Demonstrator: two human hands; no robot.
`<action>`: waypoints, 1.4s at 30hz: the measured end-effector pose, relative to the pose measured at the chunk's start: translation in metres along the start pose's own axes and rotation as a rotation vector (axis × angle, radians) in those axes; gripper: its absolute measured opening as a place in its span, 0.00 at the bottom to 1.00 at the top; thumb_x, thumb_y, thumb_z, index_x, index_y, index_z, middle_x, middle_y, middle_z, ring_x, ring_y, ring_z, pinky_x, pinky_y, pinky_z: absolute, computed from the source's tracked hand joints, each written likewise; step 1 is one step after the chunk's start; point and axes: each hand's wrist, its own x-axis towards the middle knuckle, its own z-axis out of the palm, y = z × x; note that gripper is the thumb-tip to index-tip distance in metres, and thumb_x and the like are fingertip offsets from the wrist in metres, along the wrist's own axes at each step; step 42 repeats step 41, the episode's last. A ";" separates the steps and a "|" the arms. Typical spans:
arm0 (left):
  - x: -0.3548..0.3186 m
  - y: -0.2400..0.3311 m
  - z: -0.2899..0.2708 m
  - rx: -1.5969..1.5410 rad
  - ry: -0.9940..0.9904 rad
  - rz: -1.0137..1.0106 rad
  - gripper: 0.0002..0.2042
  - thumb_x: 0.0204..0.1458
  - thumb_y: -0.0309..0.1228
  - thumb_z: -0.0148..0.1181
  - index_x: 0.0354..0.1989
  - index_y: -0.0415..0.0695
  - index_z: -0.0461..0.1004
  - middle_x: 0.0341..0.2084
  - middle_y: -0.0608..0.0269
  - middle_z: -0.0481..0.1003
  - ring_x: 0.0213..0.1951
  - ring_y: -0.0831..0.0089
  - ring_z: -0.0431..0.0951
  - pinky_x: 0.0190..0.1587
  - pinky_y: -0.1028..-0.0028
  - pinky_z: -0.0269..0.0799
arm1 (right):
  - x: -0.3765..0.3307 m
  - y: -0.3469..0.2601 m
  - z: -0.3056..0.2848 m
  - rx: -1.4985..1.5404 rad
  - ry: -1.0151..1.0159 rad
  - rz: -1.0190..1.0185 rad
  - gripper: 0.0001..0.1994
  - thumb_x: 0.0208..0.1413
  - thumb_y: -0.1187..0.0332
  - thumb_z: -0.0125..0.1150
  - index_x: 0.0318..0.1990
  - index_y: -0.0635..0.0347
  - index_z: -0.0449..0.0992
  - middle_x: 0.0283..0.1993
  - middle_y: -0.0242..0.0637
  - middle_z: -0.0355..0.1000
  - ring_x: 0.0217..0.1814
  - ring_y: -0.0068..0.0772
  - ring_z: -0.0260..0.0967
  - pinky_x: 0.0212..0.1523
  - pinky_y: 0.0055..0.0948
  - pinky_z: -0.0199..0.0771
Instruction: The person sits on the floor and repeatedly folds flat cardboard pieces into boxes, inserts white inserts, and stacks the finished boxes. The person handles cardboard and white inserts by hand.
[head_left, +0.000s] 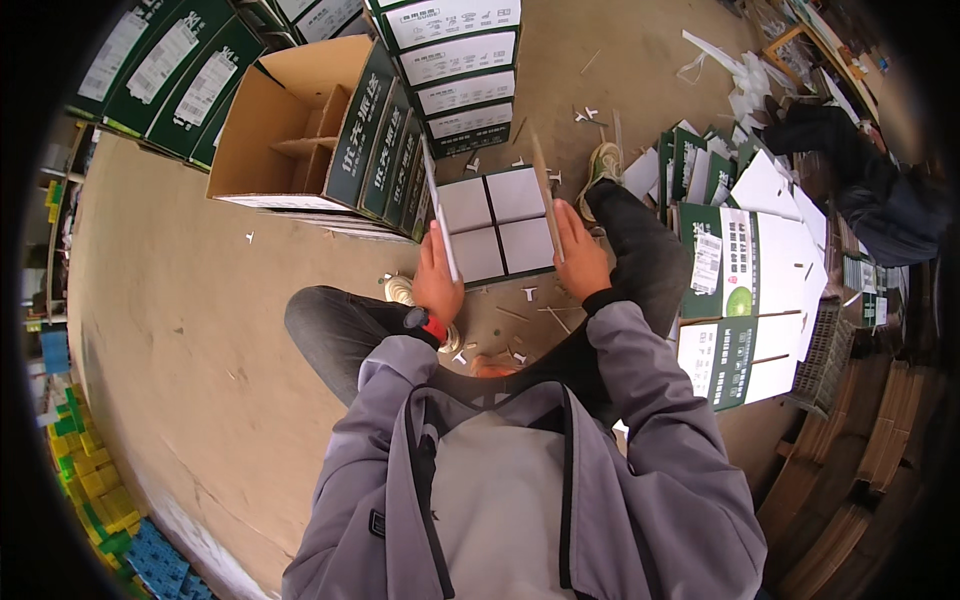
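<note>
A carton (520, 192) sits on the floor between my knees, its two side flaps standing up. Four white squares with dark strips crossing between them show inside it. My left hand (438, 272) is closed at the near end of the left flap (444, 215), fingers along its outer side. On the opposite side, my right hand (580, 255) is closed on the brown right flap (546, 185), with fingers outside it and the thumb near its lower edge. A red and black band circles my left wrist.
An open carton with brown dividers (305, 140) lies at the left front beside stacked green-and-white cartons (465, 70). Flattened printed cartons (750, 290) are piled at the right, near another person's dark-clothed legs (860, 170). White scraps (530, 294) litter the floor.
</note>
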 end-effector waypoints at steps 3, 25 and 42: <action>0.005 0.005 0.001 0.302 -0.208 0.023 0.45 0.54 0.21 0.59 0.83 0.43 0.48 0.77 0.44 0.59 0.66 0.39 0.72 0.65 0.49 0.72 | -0.004 -0.002 0.012 -0.337 -0.059 -0.162 0.42 0.60 0.77 0.59 0.82 0.37 0.56 0.84 0.48 0.53 0.72 0.67 0.67 0.62 0.53 0.78; 0.049 -0.005 0.085 -0.045 -0.116 -0.340 0.51 0.53 0.28 0.70 0.81 0.32 0.42 0.76 0.30 0.53 0.77 0.35 0.56 0.77 0.51 0.58 | 0.079 0.016 0.106 0.351 -0.030 0.342 0.52 0.50 0.69 0.75 0.82 0.64 0.51 0.77 0.61 0.61 0.77 0.62 0.62 0.75 0.47 0.65; 0.054 -0.002 0.119 -0.036 -0.052 -0.106 0.43 0.63 0.35 0.59 0.82 0.32 0.43 0.81 0.34 0.46 0.82 0.37 0.45 0.81 0.42 0.39 | 0.067 -0.006 0.158 0.149 0.089 0.197 0.44 0.70 0.45 0.55 0.82 0.66 0.51 0.85 0.58 0.48 0.87 0.65 0.43 0.81 0.67 0.40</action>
